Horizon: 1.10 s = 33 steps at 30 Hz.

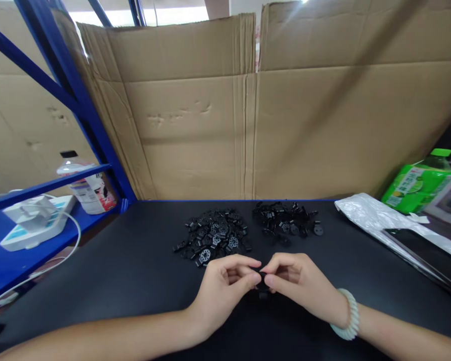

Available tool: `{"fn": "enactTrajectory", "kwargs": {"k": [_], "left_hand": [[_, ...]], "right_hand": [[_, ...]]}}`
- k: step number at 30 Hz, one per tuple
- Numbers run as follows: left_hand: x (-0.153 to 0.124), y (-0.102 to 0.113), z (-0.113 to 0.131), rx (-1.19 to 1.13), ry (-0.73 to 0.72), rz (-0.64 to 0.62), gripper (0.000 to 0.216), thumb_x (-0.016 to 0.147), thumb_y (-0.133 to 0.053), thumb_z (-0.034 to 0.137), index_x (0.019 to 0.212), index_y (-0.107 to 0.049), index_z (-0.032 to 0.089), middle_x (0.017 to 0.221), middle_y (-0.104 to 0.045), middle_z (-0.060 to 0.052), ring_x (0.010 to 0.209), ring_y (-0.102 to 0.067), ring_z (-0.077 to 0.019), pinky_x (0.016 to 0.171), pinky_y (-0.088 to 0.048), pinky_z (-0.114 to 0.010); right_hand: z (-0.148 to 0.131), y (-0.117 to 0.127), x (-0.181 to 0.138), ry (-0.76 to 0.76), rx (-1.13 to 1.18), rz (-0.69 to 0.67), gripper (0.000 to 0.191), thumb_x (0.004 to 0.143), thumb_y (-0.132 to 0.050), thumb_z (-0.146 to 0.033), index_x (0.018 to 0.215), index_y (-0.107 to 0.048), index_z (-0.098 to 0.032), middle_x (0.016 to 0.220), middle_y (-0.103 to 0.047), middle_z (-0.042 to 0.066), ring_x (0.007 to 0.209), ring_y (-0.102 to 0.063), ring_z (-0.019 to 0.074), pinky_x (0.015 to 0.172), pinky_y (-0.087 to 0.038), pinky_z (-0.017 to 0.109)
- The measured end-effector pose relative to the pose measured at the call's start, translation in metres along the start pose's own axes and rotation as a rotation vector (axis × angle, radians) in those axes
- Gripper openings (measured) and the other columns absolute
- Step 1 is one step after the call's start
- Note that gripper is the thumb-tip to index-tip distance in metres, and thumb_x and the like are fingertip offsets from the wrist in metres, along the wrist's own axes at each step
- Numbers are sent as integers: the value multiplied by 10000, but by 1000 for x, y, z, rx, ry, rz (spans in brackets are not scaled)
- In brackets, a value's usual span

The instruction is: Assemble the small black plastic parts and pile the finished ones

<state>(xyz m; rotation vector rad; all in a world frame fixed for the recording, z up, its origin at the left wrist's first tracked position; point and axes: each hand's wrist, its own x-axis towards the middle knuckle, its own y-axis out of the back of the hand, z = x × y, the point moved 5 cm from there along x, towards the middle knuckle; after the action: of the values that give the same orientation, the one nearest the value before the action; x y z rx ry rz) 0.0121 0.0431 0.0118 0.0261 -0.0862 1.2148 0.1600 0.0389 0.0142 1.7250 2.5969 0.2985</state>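
My left hand (pixel 225 288) and my right hand (pixel 296 283) meet over the black table (pixel 135 271), fingertips pinched together on a small black plastic part (pixel 262 282) between them. Just beyond the hands lie two heaps of small black parts: a left pile (pixel 214 235) of round slotted pieces and a right pile (pixel 285 218) of darker pieces. A pale bead bracelet (pixel 348 316) circles my right wrist.
Cardboard sheets (pixel 248 115) wall off the table's back. At left, a blue metal shelf (pixel 48 200) carries a plastic bottle (pixel 86 188) and a white charger with its cable (pixel 33 220). At right lie a crumpled plastic bag (pixel 379 215), a green pack (pixel 417 185) and a dark flat device (pixel 428 255).
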Motion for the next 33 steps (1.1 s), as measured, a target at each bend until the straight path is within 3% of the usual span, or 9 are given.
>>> {"fn": "enactTrajectory", "kwargs": {"k": [12,25,29,33], "left_hand": [[0,-1,2,-1,-8,-27,131,701,-738,218,813,-731,150,694,-723,-17,661,-652,-128,675,-520,-218],[0,0,8,105,-21,-30,125,730,-708,245,800,-737,146,676,-725,-33,636,-660,-151,632,-532,-238],[11,18,28,271,-149,83,141,747,-680,248,828,-731,145,719,-734,-40,658,-672,-166,623,-540,-238],[35,54,61,656,-357,246,172,787,-628,280,838,-730,152,838,-750,-52,764,-691,-195,708,-544,-267]], "right_hand": [[-4,2,-3,60,-97,69,171,780,-633,-285,685,-621,-144,625,-595,11,595,-543,115,582,-449,235],[-4,-1,-3,37,9,17,175,772,-649,-329,769,-618,-157,694,-609,14,640,-561,121,625,-476,242],[-1,7,1,32,-36,37,189,796,-624,-336,865,-644,-161,761,-623,27,675,-558,124,617,-471,235],[-4,21,2,42,-135,109,195,810,-599,-350,817,-656,-164,728,-623,30,648,-547,132,596,-449,248]]}}
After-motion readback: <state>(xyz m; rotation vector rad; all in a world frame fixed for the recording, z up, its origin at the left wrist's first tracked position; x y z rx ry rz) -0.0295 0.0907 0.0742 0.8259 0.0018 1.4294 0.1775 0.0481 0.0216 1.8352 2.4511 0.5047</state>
